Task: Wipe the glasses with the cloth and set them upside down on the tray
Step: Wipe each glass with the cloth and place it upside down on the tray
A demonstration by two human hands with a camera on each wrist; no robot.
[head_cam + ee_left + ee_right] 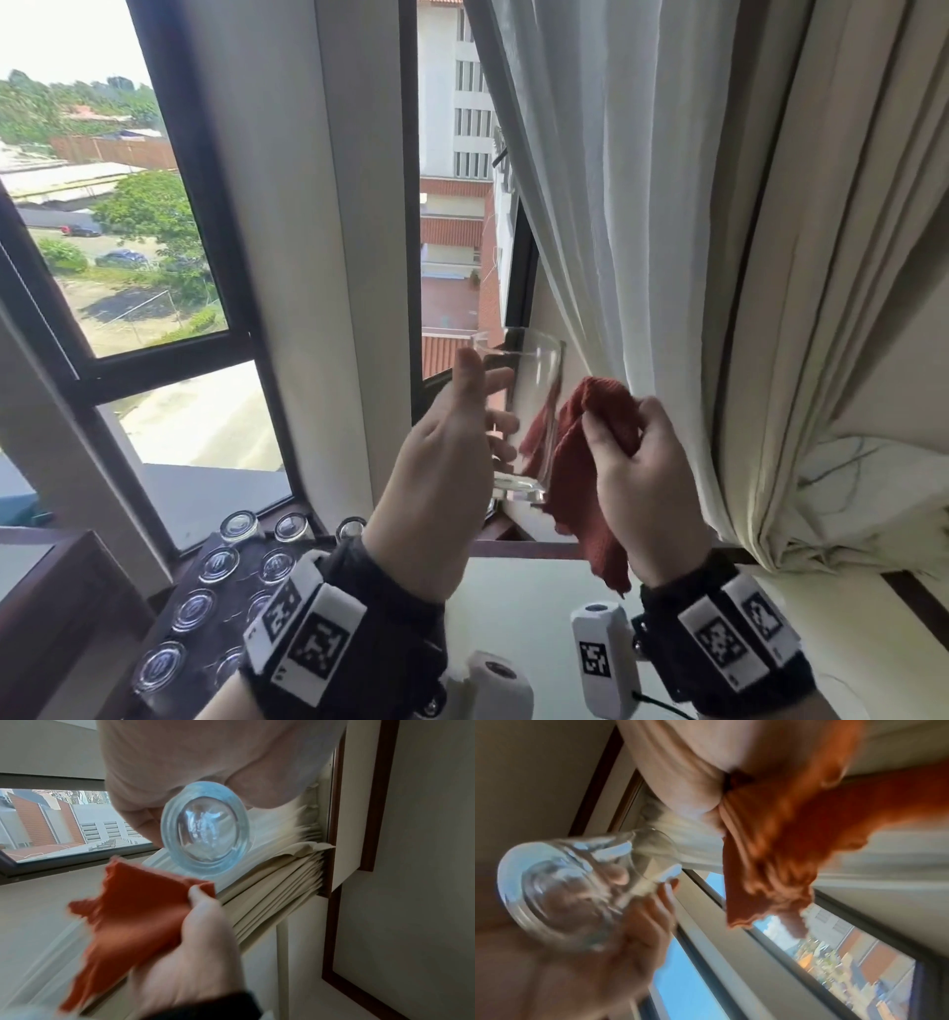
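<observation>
The fingers of the left hand are curled round a clear glass, thumb on the near side, fingertips seen through the wall. The glass is held upright in the air, rim up, thick base down, in front of the window frame. The fingers of the right hand are pinched on a red cloth, which is bunched at the top and hangs loose below the palm. The cloth lies just beside the glass on its right side; whether it touches cannot be told. Open air is seen around both hands, with the curtain close behind the right hand and the white table below.

At lower left a dark tray is set by the sill. Glasses are stood on it upside down in rows, bases up; its near end is hidden by the left wrist.
</observation>
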